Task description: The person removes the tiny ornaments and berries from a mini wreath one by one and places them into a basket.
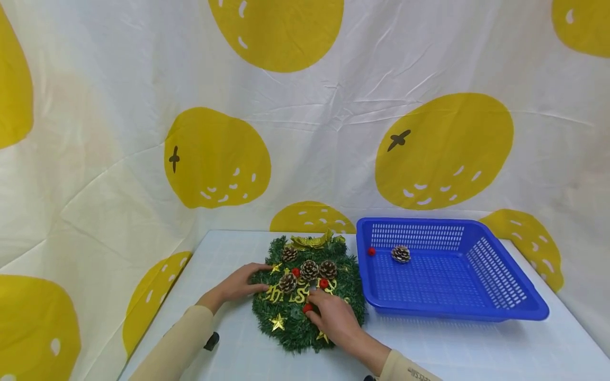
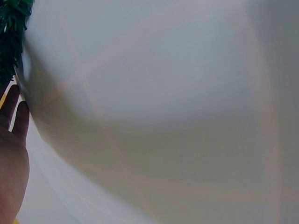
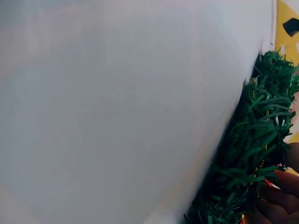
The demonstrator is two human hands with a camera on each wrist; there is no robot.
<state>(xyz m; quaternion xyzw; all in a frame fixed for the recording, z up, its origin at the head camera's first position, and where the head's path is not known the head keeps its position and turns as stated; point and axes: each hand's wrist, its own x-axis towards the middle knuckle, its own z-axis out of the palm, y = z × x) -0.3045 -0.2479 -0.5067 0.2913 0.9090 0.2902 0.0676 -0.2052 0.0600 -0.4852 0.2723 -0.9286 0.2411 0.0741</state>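
Note:
A green Christmas wreath (image 1: 267, 312) lies on the table, with gold lettering, gold stars (image 1: 278, 321), a gold bow (image 1: 312, 242), several pine cones (image 1: 309, 270) and red balls (image 1: 324, 283) on it. My left hand (image 1: 240, 283) rests at the wreath's left edge, fingers extended over the greenery. Over the lower middle of the wreath, my right hand (image 1: 335, 317) pinches a red ball (image 1: 308, 307) between thumb and curled fingers. In the right wrist view, those fingers (image 3: 280, 196) are partly hidden behind the wreath's green tinsel (image 3: 247, 149).
To the right of the wreath stands a blue plastic basket (image 1: 443, 312), holding one pine cone (image 1: 401, 254) and one red ball (image 1: 371, 251). A white curtain with yellow fruit shapes (image 1: 305, 159) hangs behind the white table (image 1: 224, 248).

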